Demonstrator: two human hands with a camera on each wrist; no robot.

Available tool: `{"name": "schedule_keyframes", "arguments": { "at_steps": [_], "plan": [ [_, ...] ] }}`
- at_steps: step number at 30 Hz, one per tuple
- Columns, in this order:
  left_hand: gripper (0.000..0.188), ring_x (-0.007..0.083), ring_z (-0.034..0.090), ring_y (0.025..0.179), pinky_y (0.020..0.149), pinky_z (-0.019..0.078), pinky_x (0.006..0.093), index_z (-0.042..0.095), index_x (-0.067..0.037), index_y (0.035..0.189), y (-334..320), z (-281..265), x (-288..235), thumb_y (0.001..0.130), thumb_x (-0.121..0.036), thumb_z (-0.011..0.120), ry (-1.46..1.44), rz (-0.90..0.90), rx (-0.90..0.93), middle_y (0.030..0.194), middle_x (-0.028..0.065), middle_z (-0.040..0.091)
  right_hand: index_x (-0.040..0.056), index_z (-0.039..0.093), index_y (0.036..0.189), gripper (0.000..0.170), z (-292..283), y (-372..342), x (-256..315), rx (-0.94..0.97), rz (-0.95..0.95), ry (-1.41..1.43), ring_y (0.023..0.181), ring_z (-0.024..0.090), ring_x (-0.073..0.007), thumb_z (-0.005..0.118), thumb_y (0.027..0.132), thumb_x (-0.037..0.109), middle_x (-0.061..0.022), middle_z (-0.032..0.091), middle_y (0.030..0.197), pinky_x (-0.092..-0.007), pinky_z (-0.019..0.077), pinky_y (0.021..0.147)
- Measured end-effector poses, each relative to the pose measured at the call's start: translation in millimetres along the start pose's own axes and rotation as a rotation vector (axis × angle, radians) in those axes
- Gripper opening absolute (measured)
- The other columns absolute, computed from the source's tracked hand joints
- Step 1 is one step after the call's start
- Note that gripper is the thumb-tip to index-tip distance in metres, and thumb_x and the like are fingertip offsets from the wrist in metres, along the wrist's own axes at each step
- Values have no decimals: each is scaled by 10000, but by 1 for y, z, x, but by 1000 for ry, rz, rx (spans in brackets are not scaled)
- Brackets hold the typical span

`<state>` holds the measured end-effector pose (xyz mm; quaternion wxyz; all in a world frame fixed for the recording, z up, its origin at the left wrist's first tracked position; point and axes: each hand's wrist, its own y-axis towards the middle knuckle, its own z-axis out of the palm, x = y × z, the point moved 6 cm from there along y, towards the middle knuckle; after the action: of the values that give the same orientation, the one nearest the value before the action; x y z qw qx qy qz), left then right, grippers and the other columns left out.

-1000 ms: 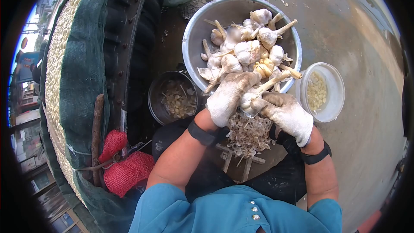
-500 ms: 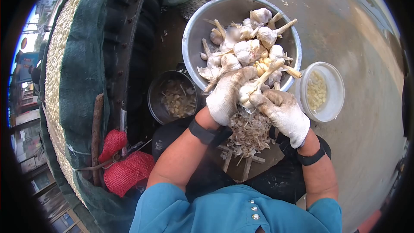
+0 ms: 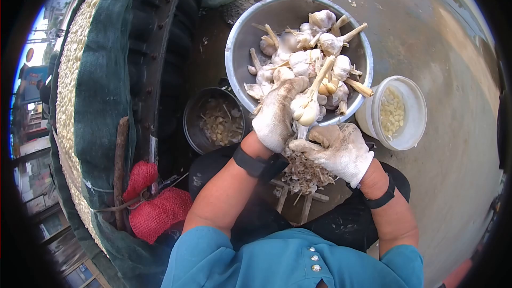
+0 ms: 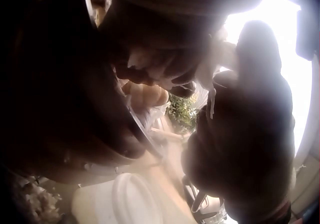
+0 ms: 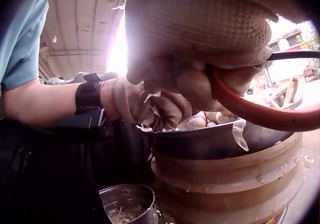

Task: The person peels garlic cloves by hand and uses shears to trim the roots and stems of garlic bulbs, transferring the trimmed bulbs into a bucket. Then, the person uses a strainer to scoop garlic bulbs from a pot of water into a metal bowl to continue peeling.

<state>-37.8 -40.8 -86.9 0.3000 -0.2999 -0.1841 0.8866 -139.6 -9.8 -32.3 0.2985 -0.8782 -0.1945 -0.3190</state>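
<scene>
In the head view the gloved left hand [image 3: 277, 114] holds a garlic bulb [image 3: 305, 110] at the near edge of the metal bowl [image 3: 232, 69], its long stalk tilted up and to the right. Just below and to the right, the gloved right hand [image 3: 338, 149] has its fingers curled and pinches pale skin [image 3: 302, 131] beneath the bulb. Other garlic bulbs [image 3: 330, 45] fill the bowl. The right wrist view shows a red curved piece [image 5: 265, 113] against the right hand [image 5: 195, 39]; its full shape is hidden. The left wrist view is dark, with loose skin strips [image 4: 212, 91] between the hands.
A white tub [image 3: 418, 114] with peeled cloves stands right of the bowl, and a metal pot [image 3: 191, 128] with cloves and scraps stands left. Skins [image 3: 309, 170] lie heaped below the hands. Farther left are red mesh [image 3: 160, 213], a stick [image 3: 120, 170] and green netting [image 3: 101, 90].
The held bulb has turned, its stalk now more upright and over the bowl. The right hand has moved down from the bulb, with pale skin stretched between them.
</scene>
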Motion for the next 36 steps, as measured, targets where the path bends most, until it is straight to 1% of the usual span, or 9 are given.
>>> {"name": "schedule_keyframes", "arguments": {
  "at_steps": [5,11,13,19,21,22,24,28,36],
  "plan": [
    [398,231,656,823,767,548,341,526,9,1186,1,1,-1,956,-310,460,24,64,1,956,155,659,166,660,997,442,13,3,-3,-190,-152,-164,911,629,-322,481,888,556,-106,676,958,-421,486,802],
    [375,251,664,798,741,561,342,540,11,1152,5,-5,-14,959,-300,456,251,214,-27,905,150,660,122,664,919,424,8,4,-20,66,96,19,826,623,-327,527,885,522,-138,656,861,-395,483,729],
    [359,257,665,759,715,568,353,542,6,1136,3,1,-13,955,-297,473,4,114,-17,882,151,659,99,647,909,364,-11,-1,-19,-43,119,176,789,609,-334,567,886,454,-147,632,803,-394,479,694],
    [329,176,673,831,732,566,287,535,-37,1189,1,6,-15,988,-284,459,55,148,66,954,116,671,84,623,978,177,-18,-5,-42,-377,-135,366,792,587,-353,531,933,229,-136,599,834,-406,484,709],
    [338,169,672,840,729,565,280,535,-36,1194,-2,14,-17,989,-293,458,43,161,85,955,109,669,39,628,1043,239,-12,-4,-53,-332,18,784,682,506,-84,521,959,235,3,590,805,-264,445,624],
    [338,169,672,840,729,565,280,535,-36,1194,-1,12,-16,989,-293,458,43,160,85,955,109,669,39,628,1043,239,-14,-5,-49,-332,19,785,682,506,-84,521,959,235,3,590,805,-264,445,624],
    [346,163,670,852,727,566,278,520,-35,1214,2,6,-10,990,-292,459,87,95,67,995,108,660,100,628,1007,186,-25,-7,-34,-305,111,373,838,606,-335,516,946,235,-130,621,897,-389,496,736],
    [348,161,670,843,719,565,275,501,-35,1238,1,8,-8,992,-277,457,23,105,24,1022,107,649,100,634,1021,202,-30,-8,-27,-283,14,232,844,611,-329,523,945,251,-137,633,879,-377,493,740],
    [396,181,623,980,808,549,290,440,-31,1324,5,0,-4,978,-216,492,192,227,135,1153,100,588,66,627,1073,288,-18,-8,-29,-186,215,584,901,618,-337,538,941,306,-174,643,935,-379,486,810]
  ]
}}
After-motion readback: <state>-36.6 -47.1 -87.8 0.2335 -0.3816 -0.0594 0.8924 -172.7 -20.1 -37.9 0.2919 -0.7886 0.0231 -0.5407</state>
